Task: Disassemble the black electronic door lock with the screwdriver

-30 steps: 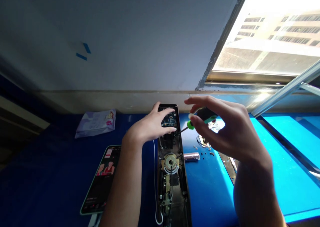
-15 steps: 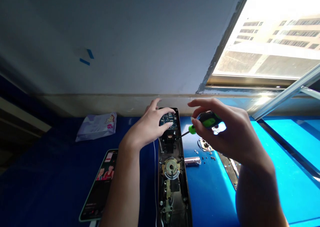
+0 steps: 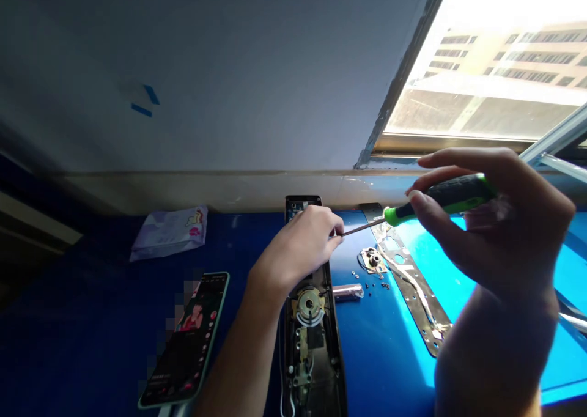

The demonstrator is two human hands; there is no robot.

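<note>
A long black door-lock body (image 3: 316,325) lies open on the blue table, showing a brass round mechanism and a circuit board at its far end. My right hand (image 3: 495,221) is raised at the right and grips a green-and-black screwdriver (image 3: 440,198) whose shaft points left. My left hand (image 3: 302,246) hovers over the lock's upper half with fingers pinched at the screwdriver's tip; whatever is between them is too small to make out.
A phone (image 3: 188,343) with a lit screen lies left of the lock. A white packet (image 3: 169,228) rests by the wall. A metal plate (image 3: 408,282), a small cylinder (image 3: 347,292) and several loose screws lie right of the lock. A window is at the right.
My right hand has lifted the screwdriver up and to the right, away from the lock. My left hand left the circuit board and pinched at the screwdriver's tip.
</note>
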